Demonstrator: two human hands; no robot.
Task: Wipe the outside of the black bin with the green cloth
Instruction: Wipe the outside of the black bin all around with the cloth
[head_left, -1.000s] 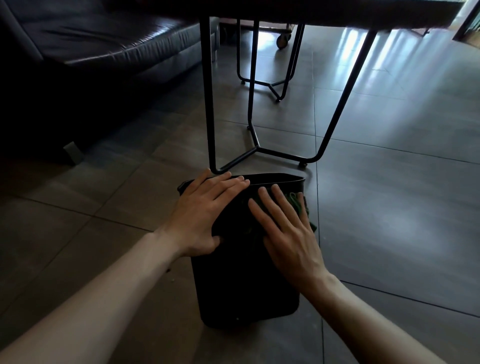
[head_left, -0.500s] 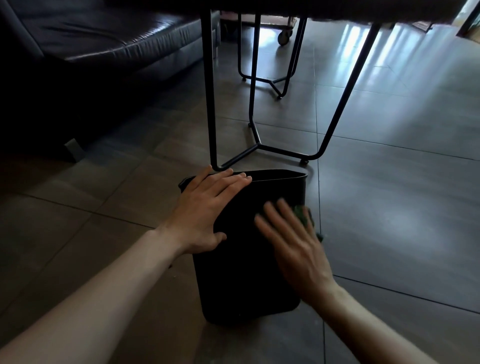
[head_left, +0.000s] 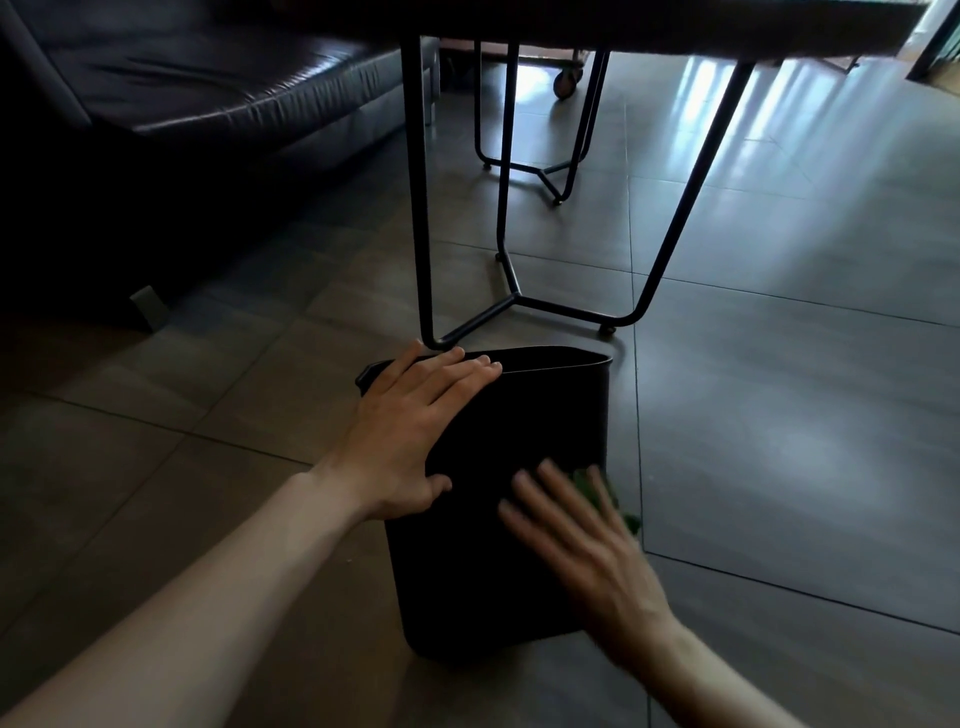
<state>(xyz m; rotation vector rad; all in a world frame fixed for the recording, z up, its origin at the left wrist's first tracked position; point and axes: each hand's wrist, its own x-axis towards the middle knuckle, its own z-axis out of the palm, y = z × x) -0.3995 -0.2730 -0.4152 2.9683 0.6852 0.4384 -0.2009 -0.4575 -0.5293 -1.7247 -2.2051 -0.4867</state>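
Observation:
The black bin (head_left: 545, 410) stands on the tiled floor just in front of me, its near wall facing the camera. My left hand (head_left: 410, 431) lies flat on the bin's upper left side, fingers spread up to the rim. My right hand (head_left: 576, 540), blurred by motion, presses the green cloth (head_left: 602, 488) against the lower right part of the near wall. Only a small green edge of the cloth shows past my fingers at the bin's right side; the rest is hidden under the hand.
Black metal table legs (head_left: 421, 208) stand right behind the bin, with the tabletop (head_left: 675, 26) overhead. A dark leather sofa (head_left: 208, 88) fills the upper left. A wheeled cart's caster (head_left: 566, 80) shows far back. Tiled floor (head_left: 805, 415) stretches to the right.
My right hand has slid the green cloth down the bin's near wall, from just under the rim to the lower right. My left hand has stayed in place.

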